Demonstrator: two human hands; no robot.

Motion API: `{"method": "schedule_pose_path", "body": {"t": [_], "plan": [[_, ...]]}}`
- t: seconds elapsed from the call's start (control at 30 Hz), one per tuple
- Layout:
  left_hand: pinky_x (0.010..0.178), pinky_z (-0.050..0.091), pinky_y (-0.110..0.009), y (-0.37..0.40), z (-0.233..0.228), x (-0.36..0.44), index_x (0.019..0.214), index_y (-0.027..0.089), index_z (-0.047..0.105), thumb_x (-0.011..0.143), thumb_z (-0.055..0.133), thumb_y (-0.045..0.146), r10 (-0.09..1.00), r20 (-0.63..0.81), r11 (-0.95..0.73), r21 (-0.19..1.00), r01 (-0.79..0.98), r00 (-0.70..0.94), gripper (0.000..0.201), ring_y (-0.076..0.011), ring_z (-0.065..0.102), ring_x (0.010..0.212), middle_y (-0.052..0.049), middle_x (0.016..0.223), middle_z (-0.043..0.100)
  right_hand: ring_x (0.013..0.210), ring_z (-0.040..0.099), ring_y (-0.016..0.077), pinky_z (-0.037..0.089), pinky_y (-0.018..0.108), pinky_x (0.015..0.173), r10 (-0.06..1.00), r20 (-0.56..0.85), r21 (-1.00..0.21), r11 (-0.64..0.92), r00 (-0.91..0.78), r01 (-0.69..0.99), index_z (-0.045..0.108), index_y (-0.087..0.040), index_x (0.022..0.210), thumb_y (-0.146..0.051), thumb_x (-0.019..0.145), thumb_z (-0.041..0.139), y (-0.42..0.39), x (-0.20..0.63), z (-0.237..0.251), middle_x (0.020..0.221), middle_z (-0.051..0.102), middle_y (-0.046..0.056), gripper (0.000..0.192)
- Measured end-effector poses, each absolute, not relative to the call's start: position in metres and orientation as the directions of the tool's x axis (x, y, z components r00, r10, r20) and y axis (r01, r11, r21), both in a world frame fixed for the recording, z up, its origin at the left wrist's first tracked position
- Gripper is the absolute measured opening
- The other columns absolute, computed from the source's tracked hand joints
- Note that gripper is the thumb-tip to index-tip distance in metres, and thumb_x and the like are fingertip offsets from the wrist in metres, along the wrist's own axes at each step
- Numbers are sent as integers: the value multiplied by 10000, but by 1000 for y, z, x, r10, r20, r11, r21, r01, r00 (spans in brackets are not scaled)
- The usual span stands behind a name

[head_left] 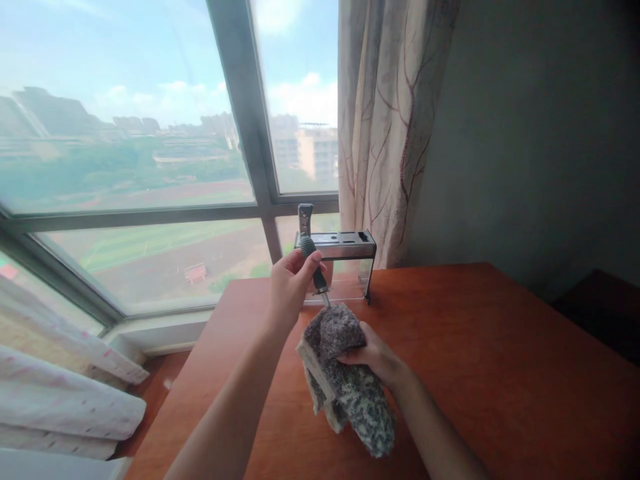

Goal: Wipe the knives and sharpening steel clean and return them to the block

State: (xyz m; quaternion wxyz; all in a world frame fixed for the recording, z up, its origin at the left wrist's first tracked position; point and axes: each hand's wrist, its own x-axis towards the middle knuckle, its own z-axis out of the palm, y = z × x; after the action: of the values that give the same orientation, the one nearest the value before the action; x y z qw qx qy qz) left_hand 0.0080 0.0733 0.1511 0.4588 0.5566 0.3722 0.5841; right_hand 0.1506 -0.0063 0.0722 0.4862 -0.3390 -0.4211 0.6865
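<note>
My left hand (289, 283) grips the dark grey handle of a utensil (311, 261), holding it tilted above the table. The utensil's metal end goes down into a grey speckled cloth (345, 387) and is hidden there. My right hand (373, 352) clutches that cloth, wrapped around the utensil's lower end, and the rest of the cloth hangs down toward the table. Just behind both hands stands a metal holder rack (345, 247) with slots in its top and a clear front panel.
A reddish-brown wooden table (500, 373) carries the rack at its far edge. Behind it are a large window (150, 167) and a patterned curtain (390, 120). A grey wall is at the right; white fabric (55, 393) lies at the lower left.
</note>
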Motion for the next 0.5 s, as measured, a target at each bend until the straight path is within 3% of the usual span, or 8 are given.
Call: {"method": "schedule_pose_path", "body": {"t": [0.2,0.3,0.5], "plan": [[387,295,-166,67,141,19,795,140,585,729,684,444,949,211,-186,975,-125,235,327,-46,422,421,-16,691,648,771,668,226,507,335,743,979,-45,-847,-143,-200,-512,680,-198,974,-344,563,802,-7,155,61,856,723,36,454],[404,310,-163,64,140,23,825,140,575,750,669,438,933,175,-131,979,-155,314,321,-45,427,435,-22,700,652,753,677,254,521,357,681,982,-111,-818,-178,-153,-546,684,-211,963,-483,556,788,-7,156,58,855,728,63,500],[428,292,-164,67,147,23,856,132,588,781,650,413,906,219,-150,966,-209,363,297,-47,424,461,-32,699,653,781,680,275,509,362,689,991,-91,-809,-130,-97,-573,700,-210,937,-420,545,809,-13,152,69,862,734,59,458]]}}
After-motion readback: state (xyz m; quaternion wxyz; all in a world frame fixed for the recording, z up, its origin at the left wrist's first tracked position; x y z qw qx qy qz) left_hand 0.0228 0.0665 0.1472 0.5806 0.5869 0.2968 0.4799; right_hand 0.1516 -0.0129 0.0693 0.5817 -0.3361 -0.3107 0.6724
